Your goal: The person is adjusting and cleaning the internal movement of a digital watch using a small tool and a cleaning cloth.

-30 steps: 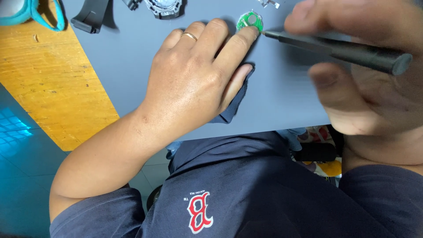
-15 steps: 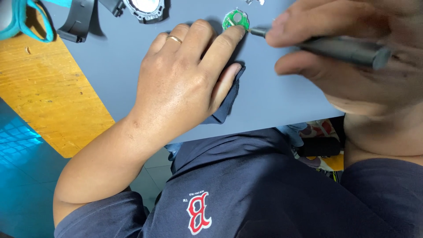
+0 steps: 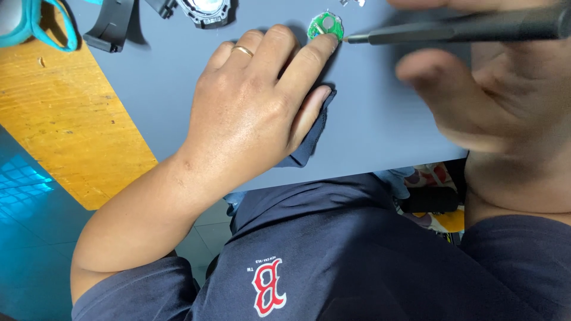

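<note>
Nearest the camera is 1 dark navy shirt of soft knit fabric, covering the person's torso and both upper arms.

Beyond it lies 1 grey mat, smooth and matte, resting on 1 wooden table with a yellow, grained top.

1 left hand lies palm down on the mat. It wears 1 gold ring. Its fingers are extended and held close together; the index fingertip presses on the near edge of the circuit board. Under the thumb side of this hand lies 1 dark cloth, soft and folded, only partly visible.

1 right hand is close to the lens and blurred. Its fingers are closed around 1 screwdriver, a slim dark cylindrical tool lying nearly horizontal, with its fine metal tip just beside the right edge of the board.

1 circuit board lies flat on the mat near the far edge of view. It is small, round and green, with 1 silver disc at its centre.

Farther left are 1 black watch case, round and ridged, 1 black strap of flexible rubbery material, and 1 teal object, curved and cut off by the frame edge.
</note>
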